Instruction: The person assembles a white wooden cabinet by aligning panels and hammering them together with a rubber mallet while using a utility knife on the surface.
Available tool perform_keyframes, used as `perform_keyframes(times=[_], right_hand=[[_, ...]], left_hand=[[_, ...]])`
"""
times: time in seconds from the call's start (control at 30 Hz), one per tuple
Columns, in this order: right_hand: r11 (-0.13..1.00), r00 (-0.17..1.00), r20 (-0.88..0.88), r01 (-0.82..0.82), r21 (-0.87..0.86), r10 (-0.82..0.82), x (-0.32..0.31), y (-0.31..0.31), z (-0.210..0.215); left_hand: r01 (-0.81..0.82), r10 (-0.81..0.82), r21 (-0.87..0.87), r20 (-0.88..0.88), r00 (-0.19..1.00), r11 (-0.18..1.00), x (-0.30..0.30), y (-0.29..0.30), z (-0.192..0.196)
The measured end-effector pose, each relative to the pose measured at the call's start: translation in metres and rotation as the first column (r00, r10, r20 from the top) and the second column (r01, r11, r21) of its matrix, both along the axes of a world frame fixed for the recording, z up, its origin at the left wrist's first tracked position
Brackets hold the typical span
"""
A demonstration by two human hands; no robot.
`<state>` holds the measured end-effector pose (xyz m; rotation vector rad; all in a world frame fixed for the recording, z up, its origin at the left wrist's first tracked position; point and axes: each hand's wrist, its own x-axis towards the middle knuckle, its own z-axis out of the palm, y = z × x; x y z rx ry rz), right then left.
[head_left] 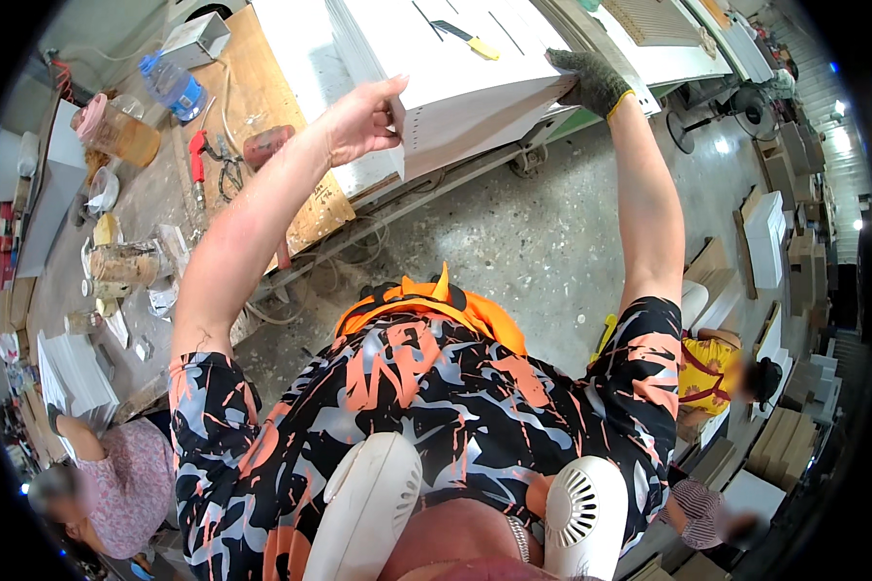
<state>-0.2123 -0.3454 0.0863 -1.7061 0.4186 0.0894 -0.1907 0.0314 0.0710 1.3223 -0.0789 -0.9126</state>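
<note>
A white board (pixel 480 121) with small holes along its left end stands at the front edge of the workbench, tilted along the white surface behind it. My bare left hand (pixel 366 121) has its fingers curled round the board's left end. At the far right corner, my right hand (pixel 596 82) in a dark knitted glove is closed on the same board; its fingertips are partly hidden. On the white surface (pixel 446 73) between my hands lies a cutter knife (pixel 467 40) with a yellow handle, beside several dark slots.
Left on the bench are a water bottle (pixel 172 87), a pink-lidded jug (pixel 116 131), a red air gun (pixel 199 160) and a grimy jar (pixel 126 263). A fan (pixel 683 131) stands on the floor at right. Other people are at lower left (pixel 131 474) and right (pixel 709 373).
</note>
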Motion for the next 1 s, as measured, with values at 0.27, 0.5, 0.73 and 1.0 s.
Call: perform_keyframes(times=[0.27, 0.5, 0.73, 1.0], right_hand=[[0.992, 0.993, 0.064, 0.092, 0.082, -0.097, -0.011, 0.0, -0.015], [0.866, 0.958, 0.068, -0.221, -0.448, 0.279, -0.023, -0.023, -0.049], [0.875, 0.985, 0.167, 0.039, -0.483, 0.048, -0.02, -0.019, -0.08], [0.897, 0.98, 0.195, 0.047, -0.44, 0.044, -0.02, -0.016, -0.077]], left_hand=[[-0.276, 0.163, 0.076, 0.647, 0.745, 0.958, -0.058, -0.003, -0.073], [-0.589, 0.212, 0.04, 0.912, 0.352, 0.807, -0.065, -0.034, -0.096], [-0.683, 0.2, -0.045, 0.968, 0.15, 0.729, -0.057, -0.04, -0.119], [-0.702, 0.198, -0.07, 0.975, 0.103, 0.709, -0.059, -0.045, -0.119]])
